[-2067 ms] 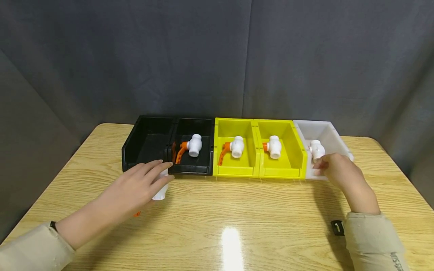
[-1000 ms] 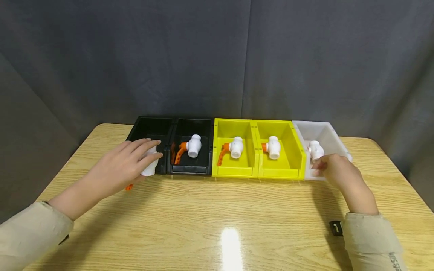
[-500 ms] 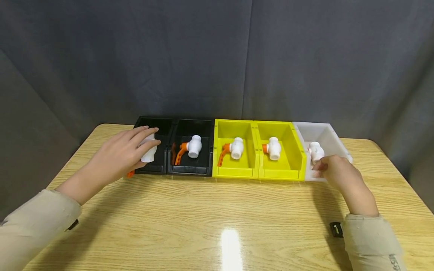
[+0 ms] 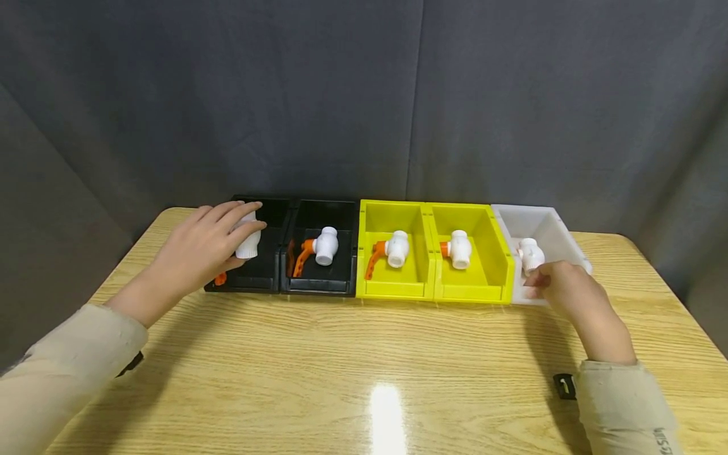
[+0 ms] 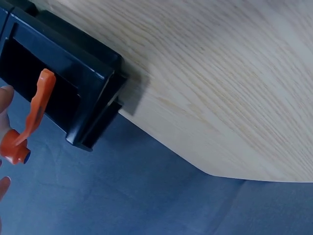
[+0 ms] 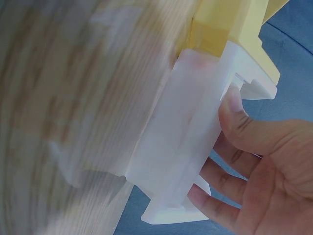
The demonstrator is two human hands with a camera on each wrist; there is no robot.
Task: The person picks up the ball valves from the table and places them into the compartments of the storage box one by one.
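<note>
My left hand (image 4: 207,243) holds a white ball valve (image 4: 248,239) over the leftmost black bin (image 4: 270,270). In the left wrist view its orange lever handle (image 5: 40,100) juts out above the bin, while most of the white body is out of frame. At the far right, my right hand (image 4: 571,294) reaches over the front of the white bin (image 4: 560,243), its fingers loosely bent. In the right wrist view, the thumb (image 6: 234,105) lies right at the bin's rim and nothing shows between thumb and fingers. A white ball valve (image 4: 531,254) lies just beyond those fingers, partly hidden.
Between these bins stand another black bin (image 4: 318,286) and two yellow bins (image 4: 396,290) (image 4: 474,293), each with one white ball valve with an orange handle. The row sits on a wooden table (image 4: 318,379) before a grey curtain (image 4: 318,101).
My left hand has carried its ball valve from over the table, in front of the bins, forward and slightly left to over the leftmost black bin. The right hand has stayed at the white bin.
</note>
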